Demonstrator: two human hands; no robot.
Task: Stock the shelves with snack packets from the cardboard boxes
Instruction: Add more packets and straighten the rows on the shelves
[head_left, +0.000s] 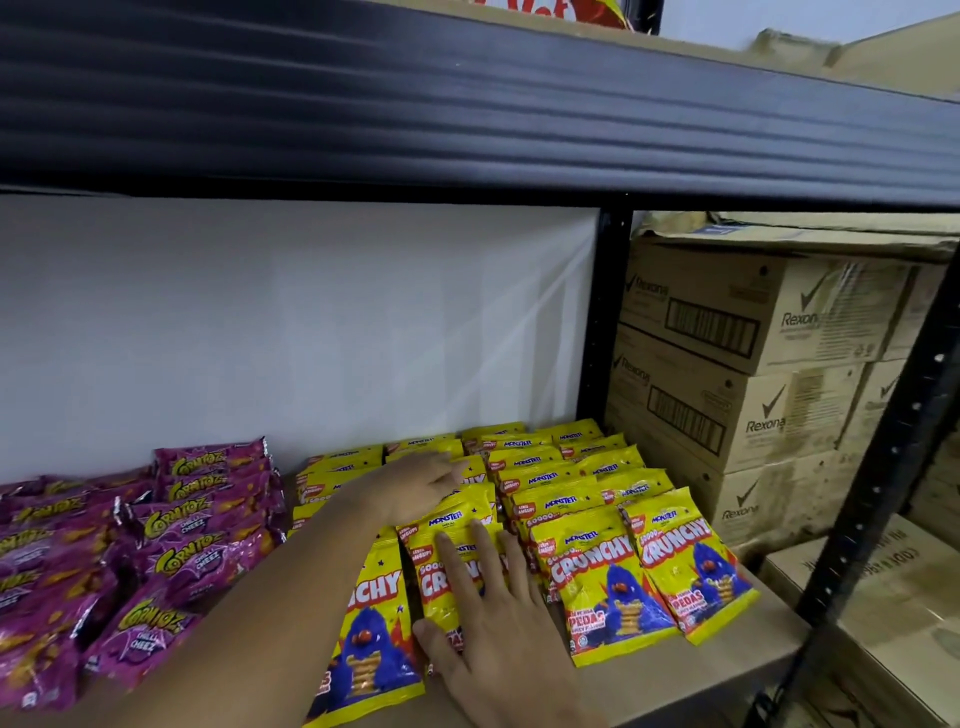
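Closest to me, the person's right hand (498, 618) lies flat on a yellow Crunchy packet (457, 587) near the front of the shelf (727, 660), fingers straight and spread, so that grip is apart and only pressing down. The left hand (415, 488) reaches farther back across the rows, its fingers stretched out and resting on the yellow packets behind; that grip is apart too, clamped on nothing. The left forearm crosses over the front packet of the next row to the left.

The yellow packets (597, 519) lie in overlapping rows running from the shelf's front edge to the white back wall (291, 322), filling the right half of the shelf. To their left, purple Cornitoz packets (171, 525) lie in looser overlapping rows. A dark shelf beam (467, 114) runs overhead. Past the black upright post (597, 322) on the right, Rexona cardboard boxes (753, 364) are stacked 3 high, with more cardboard boxes (893, 613) lower down.
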